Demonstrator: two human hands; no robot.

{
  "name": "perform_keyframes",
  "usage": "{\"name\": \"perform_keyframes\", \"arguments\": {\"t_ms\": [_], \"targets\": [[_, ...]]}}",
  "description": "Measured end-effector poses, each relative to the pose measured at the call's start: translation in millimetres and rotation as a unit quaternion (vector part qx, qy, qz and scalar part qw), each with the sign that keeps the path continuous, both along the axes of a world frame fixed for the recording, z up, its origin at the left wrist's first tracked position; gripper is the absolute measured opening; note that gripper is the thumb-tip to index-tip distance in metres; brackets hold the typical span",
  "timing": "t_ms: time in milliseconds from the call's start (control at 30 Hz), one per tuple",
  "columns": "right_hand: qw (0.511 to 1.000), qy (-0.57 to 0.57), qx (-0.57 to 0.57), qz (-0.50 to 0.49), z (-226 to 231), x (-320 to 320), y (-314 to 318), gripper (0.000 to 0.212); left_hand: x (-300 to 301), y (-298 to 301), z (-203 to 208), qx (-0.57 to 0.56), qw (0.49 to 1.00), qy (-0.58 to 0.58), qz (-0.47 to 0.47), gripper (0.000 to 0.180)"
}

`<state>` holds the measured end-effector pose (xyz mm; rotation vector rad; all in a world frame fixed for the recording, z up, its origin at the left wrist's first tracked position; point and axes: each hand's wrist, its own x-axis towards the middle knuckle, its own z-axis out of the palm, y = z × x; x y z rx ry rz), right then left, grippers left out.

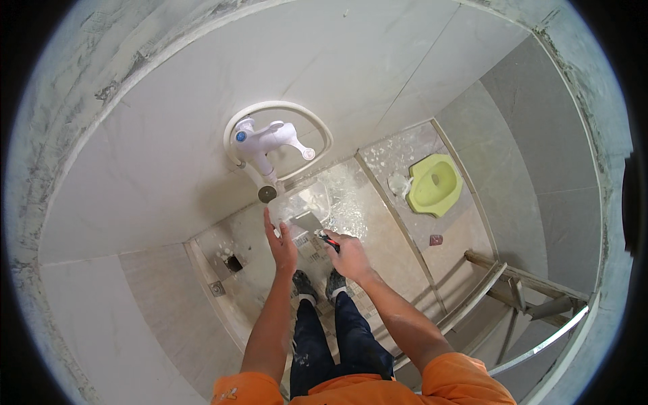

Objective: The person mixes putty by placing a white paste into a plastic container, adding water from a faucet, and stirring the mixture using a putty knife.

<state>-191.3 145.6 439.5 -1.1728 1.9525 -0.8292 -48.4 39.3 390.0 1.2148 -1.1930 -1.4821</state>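
Note:
My right hand (349, 257) is closed round the red and black handle of a putty knife (308, 222). Its flat grey blade points up and left, with whitish paste near the handle. To its left, my left hand (283, 248) is raised with fingers stretched out and apart, close to the blade's far side; I cannot tell whether it touches the blade. Just above those fingers hangs a dark round disc (267, 194) at the lower end of a white plastic tap (266, 140) on the wall. A pale hose (326, 128) loops round the tap.
Wet white smears cover the tiled floor (351, 209) ahead of my feet. A yellow-green squat toilet (435, 185) lies to the right beyond a raised strip. A ladder-like frame (540, 297) stands at the lower right. At left is a square dark floor hole (233, 263).

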Motion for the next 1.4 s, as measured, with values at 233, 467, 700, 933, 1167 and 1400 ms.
{"name": "perform_keyframes", "arguments": {"t_ms": [233, 467, 700, 933, 1167, 1400], "targets": [[0.999, -0.017, -0.029, -0.032, 3.0, -2.4, -21.0, 0.036, 7.4, -10.4, -24.3, -0.011, 1.0, -0.005, 0.018, 0.06], [0.993, 0.02, -0.11, -0.047, -4.8, 4.7, -23.3, 0.036, -3.8, -16.2, -21.8, -0.042, 0.995, -0.086, -0.001, 0.059], [0.997, 0.025, -0.042, -0.066, 0.1, 15.6, -47.2, 0.037, -14.9, -1.7, -22.3, -0.018, 0.987, -0.162, -0.009, 0.054], [0.995, 0.045, -0.014, -0.088, -4.7, 21.3, -52.2, 0.036, -1.4, -1.2, -25.0, 0.003, 0.988, -0.155, -0.013, 0.056], [0.988, 0.094, 0.088, -0.079, -0.8, 50.0, -64.2, 0.038, 7.0, 1.8, -47.2, 0.009, 0.974, -0.225, -0.007, 0.057], [0.999, -0.008, -0.028, -0.027, -23.4, 15.5, -71.1, 0.034, 25.1, -9.4, -44.6, 0.069, 0.995, -0.055, 0.039, 0.055]]}}
